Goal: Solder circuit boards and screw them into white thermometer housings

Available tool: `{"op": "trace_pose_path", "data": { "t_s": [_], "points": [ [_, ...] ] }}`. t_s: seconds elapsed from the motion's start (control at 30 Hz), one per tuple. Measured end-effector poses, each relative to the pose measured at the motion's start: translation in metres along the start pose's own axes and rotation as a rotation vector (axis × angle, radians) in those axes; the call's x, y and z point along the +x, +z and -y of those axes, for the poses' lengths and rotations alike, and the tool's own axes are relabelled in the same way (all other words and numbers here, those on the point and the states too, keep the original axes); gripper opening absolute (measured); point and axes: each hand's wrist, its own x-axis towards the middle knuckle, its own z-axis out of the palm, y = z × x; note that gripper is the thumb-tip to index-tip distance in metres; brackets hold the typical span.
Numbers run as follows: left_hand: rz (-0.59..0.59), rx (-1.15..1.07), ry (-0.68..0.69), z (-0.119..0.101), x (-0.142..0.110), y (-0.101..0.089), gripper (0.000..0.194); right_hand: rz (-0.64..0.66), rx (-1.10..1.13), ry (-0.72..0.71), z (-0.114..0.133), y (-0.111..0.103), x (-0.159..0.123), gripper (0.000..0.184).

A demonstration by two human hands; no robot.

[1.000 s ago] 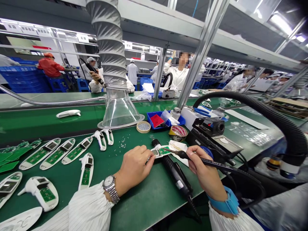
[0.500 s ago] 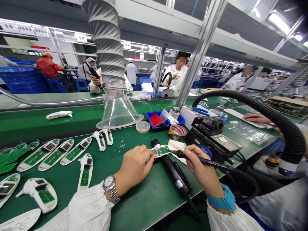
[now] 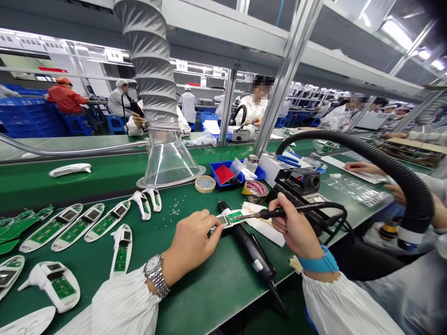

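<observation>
Your left hand (image 3: pixel 192 246) was closed on a white housing with a green circuit board (image 3: pixel 232 217), pinching it between fingers and thumb. The housing sat at 12 o'clock, between your hands, on the green bench mat (image 3: pixel 195 298). Your right hand (image 3: pixel 295 228) gripped a black soldering iron (image 3: pixel 279 213) like a pen, its thin tip right at the board. A black electric screwdriver (image 3: pixel 253 251) lay just beside the housing, toward 5 o'clock. More white housings (image 3: pixel 94 228) stood in rows at 9 o'clock. A clear fume hood (image 3: pixel 167 163) stood at 11 o'clock, a blue tray (image 3: pixel 223 173) nearer 12, and a tape roll (image 3: pixel 254 191) just past it. A co-worker's hand (image 3: pixel 365 168) rested at 2 o'clock.
</observation>
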Motion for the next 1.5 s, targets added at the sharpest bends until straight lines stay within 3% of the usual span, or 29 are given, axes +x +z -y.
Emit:
{"op": "trace_pose_path", "data": {
  "t_s": [0.9,1.5],
  "points": [
    [0.02,-0.002,-0.011,-0.0021,-0.0008,-0.0008,0.017,0.099,-0.06,0.051,-0.0009,-0.0005,0.0064,0.042],
    [0.052,-0.022,-0.046,0.0011,-0.0011,0.0039,0.021,0.08,-0.1,0.008,0.0032,0.0022,0.0064,0.04]
  ]
}}
